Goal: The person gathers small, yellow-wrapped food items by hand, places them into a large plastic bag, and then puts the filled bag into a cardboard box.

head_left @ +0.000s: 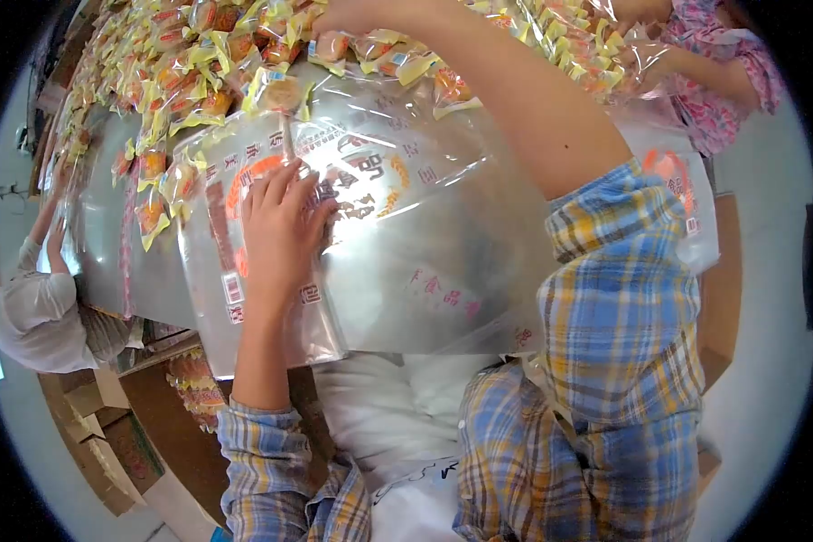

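My left hand [283,212] lies with fingers spread on a clear printed plastic bag [316,307], on the left part of the stack. Red and dark lettering shows on the plastic around it. My right arm stretches across to the pile, where my right hand [348,14] is partly cut off by the top edge of the view. Just under its fingertips sits a small wrapped cake [331,47] in clear and yellow film. Whether the fingers grip anything is hidden. Another wrapped cake [280,93] lies at the bag's upper edge, beyond my left hand.
A heap of wrapped cakes [167,81] covers the far side of the metal table [154,289]. Co-workers stand at the left, in a white top [36,316], and upper right, with a pink patterned sleeve [718,72]. Cardboard boxes [99,425] stand below left.
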`<state>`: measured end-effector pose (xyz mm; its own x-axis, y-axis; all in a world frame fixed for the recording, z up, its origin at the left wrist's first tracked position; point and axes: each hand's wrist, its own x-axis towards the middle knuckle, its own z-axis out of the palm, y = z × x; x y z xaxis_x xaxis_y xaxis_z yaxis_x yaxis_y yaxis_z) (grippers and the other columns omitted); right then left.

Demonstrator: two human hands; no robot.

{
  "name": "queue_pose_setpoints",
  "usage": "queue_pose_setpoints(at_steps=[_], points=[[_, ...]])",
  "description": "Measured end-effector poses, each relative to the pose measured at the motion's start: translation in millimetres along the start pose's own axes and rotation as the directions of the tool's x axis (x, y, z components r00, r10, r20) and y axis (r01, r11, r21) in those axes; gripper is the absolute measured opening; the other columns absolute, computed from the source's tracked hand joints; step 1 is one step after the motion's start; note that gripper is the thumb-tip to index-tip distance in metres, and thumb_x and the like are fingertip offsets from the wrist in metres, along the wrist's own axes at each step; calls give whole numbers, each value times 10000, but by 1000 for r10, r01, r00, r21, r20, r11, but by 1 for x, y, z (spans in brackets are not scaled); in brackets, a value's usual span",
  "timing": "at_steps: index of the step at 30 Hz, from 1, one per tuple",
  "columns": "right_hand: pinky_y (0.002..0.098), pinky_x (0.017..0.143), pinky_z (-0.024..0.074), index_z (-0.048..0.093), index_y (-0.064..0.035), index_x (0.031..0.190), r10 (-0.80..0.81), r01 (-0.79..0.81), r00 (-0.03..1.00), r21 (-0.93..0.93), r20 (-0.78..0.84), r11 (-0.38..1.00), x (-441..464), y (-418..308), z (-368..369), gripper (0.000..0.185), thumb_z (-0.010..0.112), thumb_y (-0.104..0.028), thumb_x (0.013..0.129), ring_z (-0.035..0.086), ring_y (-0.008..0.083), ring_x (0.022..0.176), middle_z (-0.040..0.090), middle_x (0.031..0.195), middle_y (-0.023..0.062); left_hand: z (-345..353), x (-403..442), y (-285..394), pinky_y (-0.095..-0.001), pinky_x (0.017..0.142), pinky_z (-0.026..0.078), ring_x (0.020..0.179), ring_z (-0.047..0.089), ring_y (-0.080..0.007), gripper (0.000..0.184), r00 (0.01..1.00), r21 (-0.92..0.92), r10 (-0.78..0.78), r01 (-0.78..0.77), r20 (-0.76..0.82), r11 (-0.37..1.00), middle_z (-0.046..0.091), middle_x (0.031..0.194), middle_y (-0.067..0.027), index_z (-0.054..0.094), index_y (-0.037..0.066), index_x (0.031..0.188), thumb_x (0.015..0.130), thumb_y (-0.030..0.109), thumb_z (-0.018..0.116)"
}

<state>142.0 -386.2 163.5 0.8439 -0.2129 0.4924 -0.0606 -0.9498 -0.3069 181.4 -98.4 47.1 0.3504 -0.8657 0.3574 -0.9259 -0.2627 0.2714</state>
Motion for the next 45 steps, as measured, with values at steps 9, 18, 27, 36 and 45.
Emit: queue_pose_setpoints(at_steps=[9,18,27,36,45], points=[[471,941,562,671,-180,1262,-339,259,916,-327,-216,909,12,16,10,378,620,-86,899,606,355,1200,594,1225,166,-48,-83,53,-463,1067,432,1197,588,-349,352,991,-130,-90,103,104,986,657,1272,-126,716,66,1177,836,114,787],[524,1089,491,441,-243,1555,263,-105,958,-711,116,695,2,38,81,1037,912,-421,649,421,496,1406,334,1587,306,-29,-128,42,-544,1172,315,1210,588,-317,367,976,-87,-212,215,45,973,656,1293,-100,708,75,1194,846,179,762],[557,1021,531,455,-235,1525,310,-182,922,-450,230,874,22,62,71,1020,921,-336,623,479,479,1369,351,1585,284,-17,-131,39,-552,1170,308,1192,597,-301,371,972,-127,-235,234,4,964,665,1269,-96,701,93,1169,810,147,772],[798,894,466,439,-317,1542,418,-351,905,-687,-75,636,59,76,128,660,680,-270,929,418,427,1413,305,1659,136,-18,-132,36,-526,1176,304,1132,621,-265,370,963,-115,-269,269,13,956,667,1223,-72,721,109,1125,771,186,794],[687,950,508,428,-192,1541,392,-254,913,-596,113,762,54,88,101,817,814,-346,838,458,369,1379,400,1578,100,-18,-128,41,-531,1172,305,1113,622,-267,312,949,-130,-316,313,-2,941,670,1205,-74,734,126,1071,773,196,795]])
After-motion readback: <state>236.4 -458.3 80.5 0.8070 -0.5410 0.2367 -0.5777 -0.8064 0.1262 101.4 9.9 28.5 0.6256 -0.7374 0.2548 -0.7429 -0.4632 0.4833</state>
